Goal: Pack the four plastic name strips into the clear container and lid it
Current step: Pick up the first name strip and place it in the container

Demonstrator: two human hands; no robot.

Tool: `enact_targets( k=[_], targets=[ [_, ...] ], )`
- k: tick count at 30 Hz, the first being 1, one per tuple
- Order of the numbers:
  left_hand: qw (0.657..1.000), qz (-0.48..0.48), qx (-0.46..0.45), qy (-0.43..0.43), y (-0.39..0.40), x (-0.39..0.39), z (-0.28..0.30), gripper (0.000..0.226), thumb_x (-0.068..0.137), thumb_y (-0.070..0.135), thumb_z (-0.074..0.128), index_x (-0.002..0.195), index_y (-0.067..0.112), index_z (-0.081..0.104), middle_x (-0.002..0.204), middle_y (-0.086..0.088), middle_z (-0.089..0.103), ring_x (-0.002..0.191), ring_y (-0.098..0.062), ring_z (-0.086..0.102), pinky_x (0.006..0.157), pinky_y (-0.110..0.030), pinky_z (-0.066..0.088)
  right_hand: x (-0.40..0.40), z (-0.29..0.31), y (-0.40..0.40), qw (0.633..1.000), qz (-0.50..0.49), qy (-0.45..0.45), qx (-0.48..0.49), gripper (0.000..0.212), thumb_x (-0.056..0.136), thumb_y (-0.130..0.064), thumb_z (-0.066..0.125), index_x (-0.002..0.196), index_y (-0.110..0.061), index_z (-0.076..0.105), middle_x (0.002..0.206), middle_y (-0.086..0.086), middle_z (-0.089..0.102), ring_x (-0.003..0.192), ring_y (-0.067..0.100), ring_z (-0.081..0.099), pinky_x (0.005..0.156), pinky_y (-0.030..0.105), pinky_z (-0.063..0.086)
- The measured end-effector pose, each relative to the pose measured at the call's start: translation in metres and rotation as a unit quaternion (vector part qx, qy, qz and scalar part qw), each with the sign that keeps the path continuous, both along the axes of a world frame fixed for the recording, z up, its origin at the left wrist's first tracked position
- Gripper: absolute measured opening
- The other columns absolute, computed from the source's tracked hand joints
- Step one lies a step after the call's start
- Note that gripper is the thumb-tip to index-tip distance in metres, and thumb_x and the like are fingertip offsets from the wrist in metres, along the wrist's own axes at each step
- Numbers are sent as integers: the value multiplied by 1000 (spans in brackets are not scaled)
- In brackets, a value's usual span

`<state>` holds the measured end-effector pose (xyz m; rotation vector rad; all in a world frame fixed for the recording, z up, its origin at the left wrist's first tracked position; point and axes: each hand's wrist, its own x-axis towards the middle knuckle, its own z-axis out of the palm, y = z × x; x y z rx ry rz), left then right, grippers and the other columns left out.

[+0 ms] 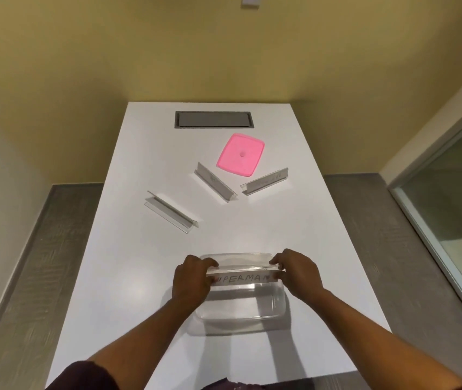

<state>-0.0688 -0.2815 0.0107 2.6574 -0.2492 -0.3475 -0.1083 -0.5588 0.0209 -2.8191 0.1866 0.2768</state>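
Observation:
A clear container [241, 313] stands on the white table near me. Over its far half I hold a plastic name strip [242, 278] lettered "SUPERMAN", level and crosswise. My left hand [192, 280] pinches its left end and my right hand [297, 273] pinches its right end. Three more name strips lie farther out on the table: one at the left [171, 211], one in the middle [215, 185], one at the right [265, 181]. The pink lid [240, 154] lies flat beyond the middle and right strips.
The white table [139, 277] is narrow and long, with a grey recessed panel [213, 119] at its far end. Grey floor runs along both sides. A glass partition [449, 206] stands to the right.

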Motion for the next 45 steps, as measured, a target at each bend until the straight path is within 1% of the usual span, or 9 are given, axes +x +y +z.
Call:
enact_targets(
  k=[7, 11, 15, 18, 25, 34, 36, 40, 45],
  targets=[
    [997, 2, 67, -42, 0, -3, -27, 37, 75, 32, 81, 111, 38, 73, 141, -13, 54, 126, -35, 50, 110, -37, 35, 6, -25, 2, 995, 57, -60, -49, 29, 70, -19, 90, 96, -24, 79, 111, -1, 63, 110, 27, 57, 59, 33, 49],
    [991, -45, 101, -69, 4, 7, -41, 30, 83, 34, 73, 113, 34, 72, 116, 0, 74, 142, -27, 41, 121, -51, 14, 10, -35, 2, 994, 66, -66, -48, 30, 58, -20, 96, 84, -25, 80, 131, 8, 64, 133, 36, 53, 90, 47, 51],
    [996, -30, 79, 26, 4, 11, -49, 36, 87, 38, 67, 123, 38, 66, 118, -3, 73, 118, -25, 61, 103, -37, 43, 12, -46, 5, 995, 66, -1, -80, 27, 67, -24, 91, 92, -30, 81, 146, 6, 57, 149, 36, 37, 118, 58, 32],
    [998, -1, 51, 47, -1, 11, -52, 37, 86, 33, 68, 124, 37, 67, 114, -5, 72, 108, -25, 65, 89, -33, 51, 12, -52, 13, 993, 35, 29, -108, 26, 77, -28, 83, 101, -35, 79, 149, 0, 54, 150, 31, 33, 123, 57, 18],
    [994, 29, 95, 35, -12, 6, -59, 34, 85, 26, 69, 118, 34, 68, 103, -4, 73, 101, -26, 65, 78, -36, 54, 3, -63, 33, 990, -28, 21, -135, 26, 72, -19, 82, 94, -33, 80, 119, 1, 64, 110, 28, 62, 104, 50, 43],
    [995, 18, 94, 23, -13, 3, -64, 30, 88, 14, 62, 116, 21, 64, 114, 2, 67, 95, -29, 60, 69, -41, 56, 2, -72, 35, 993, -55, -14, -107, 26, 69, -19, 88, 91, -27, 77, 104, 4, 66, 92, 29, 65, 75, 39, 51],
    [994, 5, 105, 14, -13, 2, -63, 30, 87, 13, 62, 116, 21, 65, 116, 2, 66, 95, -29, 61, 75, -41, 55, 1, -74, 33, 994, -50, -24, -95, 33, 65, -19, 91, 93, -25, 76, 107, 6, 67, 95, 31, 65, 76, 40, 52],
    [995, -15, 93, -22, -7, -2, -58, 22, 86, 21, 64, 108, 27, 68, 115, 8, 67, 119, -27, 56, 112, -55, 34, -6, -72, 30, 996, -40, -53, -54, 44, 68, -41, 89, 107, -29, 73, 126, 7, 63, 120, 33, 58, 94, 46, 50],
    [988, -20, 8, -152, 7, 10, -44, 7, 85, 25, 63, 87, 28, 68, 87, 14, 72, 111, -19, 60, 111, -59, 33, -5, -54, 29, 989, -60, -119, 65, 51, 73, -65, 77, 111, -31, 68, 132, -2, 57, 126, 23, 51, 97, 43, 48]
  ],
)
